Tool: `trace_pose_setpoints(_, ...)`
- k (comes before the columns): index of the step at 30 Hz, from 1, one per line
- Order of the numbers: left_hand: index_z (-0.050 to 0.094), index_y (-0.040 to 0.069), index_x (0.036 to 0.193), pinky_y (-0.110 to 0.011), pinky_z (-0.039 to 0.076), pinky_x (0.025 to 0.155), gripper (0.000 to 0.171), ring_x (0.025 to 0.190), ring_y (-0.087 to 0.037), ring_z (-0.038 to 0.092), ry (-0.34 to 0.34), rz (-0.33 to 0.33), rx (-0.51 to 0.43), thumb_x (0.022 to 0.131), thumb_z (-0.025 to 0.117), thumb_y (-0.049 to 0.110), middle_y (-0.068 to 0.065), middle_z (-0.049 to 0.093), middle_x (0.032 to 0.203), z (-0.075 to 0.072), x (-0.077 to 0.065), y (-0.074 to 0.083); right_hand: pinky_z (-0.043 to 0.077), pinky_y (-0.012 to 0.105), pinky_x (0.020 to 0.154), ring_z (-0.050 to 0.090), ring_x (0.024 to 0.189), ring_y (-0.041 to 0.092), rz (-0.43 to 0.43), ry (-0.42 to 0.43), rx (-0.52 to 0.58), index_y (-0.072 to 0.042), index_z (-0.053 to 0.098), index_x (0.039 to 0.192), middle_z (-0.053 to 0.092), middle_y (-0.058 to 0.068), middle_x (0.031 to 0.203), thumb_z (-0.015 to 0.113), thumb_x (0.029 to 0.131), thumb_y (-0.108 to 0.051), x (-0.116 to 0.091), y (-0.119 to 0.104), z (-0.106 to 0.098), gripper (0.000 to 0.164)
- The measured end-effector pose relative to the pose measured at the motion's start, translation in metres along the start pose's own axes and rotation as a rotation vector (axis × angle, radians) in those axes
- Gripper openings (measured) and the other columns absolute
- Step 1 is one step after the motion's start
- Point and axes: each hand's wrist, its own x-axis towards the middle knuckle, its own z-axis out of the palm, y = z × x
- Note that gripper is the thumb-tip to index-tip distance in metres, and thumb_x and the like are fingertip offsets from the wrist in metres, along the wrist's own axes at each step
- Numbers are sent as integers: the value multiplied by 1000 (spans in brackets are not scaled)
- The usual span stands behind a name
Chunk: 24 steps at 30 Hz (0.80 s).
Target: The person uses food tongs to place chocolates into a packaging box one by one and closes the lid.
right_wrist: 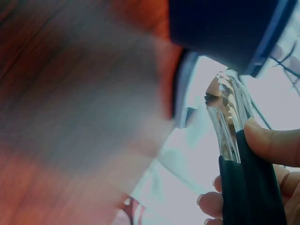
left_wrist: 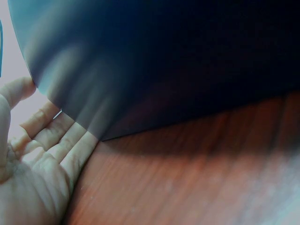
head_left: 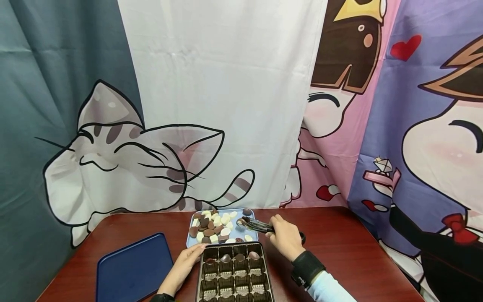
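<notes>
My left hand [head_left: 181,268] rests at the far left corner of a dark plastic chocolate box [head_left: 233,274] divided into compartments. In the left wrist view its fingers lie nearly straight against the glossy side wall, with the thumb at the rim. Several chocolates, one a shiny piece [head_left: 226,258], sit in the box's farthest row. My right hand [head_left: 286,237] grips the black handles of metal tongs [head_left: 258,225], whose tips are over the right part of a light blue tray [head_left: 241,238]. A brown piece [right_wrist: 213,88] shows between the tong tips in the right wrist view.
Many chocolates [head_left: 211,228], white, milk and dark, lie heaped mostly on the left of the light blue tray. A navy tray [head_left: 132,268] lies on the reddish wooden table [head_left: 332,260] at the left. Printed curtains [head_left: 226,105] hang behind the table.
</notes>
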Motion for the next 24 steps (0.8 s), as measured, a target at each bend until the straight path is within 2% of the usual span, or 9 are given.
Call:
trace_pose_setpoints(3,48,-20,154,-65,45,122,57,153,-59,34,-6,3,2,121,44,27,-41,42,161,-1,1,-2,52,36,58,59,67,15,9,9,41,-12,66,89,57,-3,84,94,84,-8,-1,-7,-11,28)
trace_pose_setpoints(5,52,-18,152,-64,48,119,58,151,-58,40,-14,30,5,121,45,30,-40,46,159,-4,2,-7,50,34,58,56,67,12,5,15,66,-12,68,90,58,-3,86,93,85,-9,-2,-14,-18,26)
trace_pose_setpoints(8,60,-13,149,-53,55,114,59,144,-41,55,-23,72,14,120,48,37,-35,55,154,-9,6,-15,48,32,59,53,66,9,-9,17,107,-14,69,92,60,-4,88,93,86,-10,-6,-24,-27,25)
trace_pose_setpoints(9,62,-10,149,-50,57,112,57,142,-35,58,-38,77,15,120,48,36,-32,57,154,-11,8,-20,48,32,59,54,66,9,-19,18,114,-14,70,93,61,-4,89,93,87,-10,-8,-27,-30,25)
trace_pose_setpoints(10,62,-10,149,-49,57,111,58,142,-34,59,-41,85,20,120,48,39,-32,57,153,-12,8,-21,49,32,59,55,67,8,-31,18,119,-14,70,94,62,-4,91,93,86,-11,-10,-31,-33,25)
trace_pose_setpoints(12,61,-10,150,-50,56,113,60,143,-36,57,-41,72,12,119,49,40,-34,55,155,-12,8,-21,51,33,58,58,67,9,-58,15,128,-14,71,95,64,-4,92,94,85,-12,-13,-37,-37,24)
trace_pose_setpoints(16,54,-18,150,-63,48,119,68,150,-59,40,-25,46,-12,117,52,41,-41,48,157,-6,4,-12,57,37,60,67,73,14,-119,2,146,-14,72,96,66,-4,94,93,85,-10,-20,-50,-43,24)
trace_pose_setpoints(20,55,-18,149,-60,52,116,61,147,-57,45,-22,62,9,119,50,35,-38,53,154,-5,3,-8,57,35,60,69,75,14,-172,-27,176,-13,72,97,66,-4,95,92,87,-10,-30,-58,-48,23)
trace_pose_setpoints(24,54,-18,150,-61,51,117,62,149,-56,44,-30,66,13,119,49,35,-39,51,155,-5,3,-7,53,27,58,62,70,7,-224,-71,213,-13,74,100,64,-5,93,94,88,-18,-39,-63,-50,24)
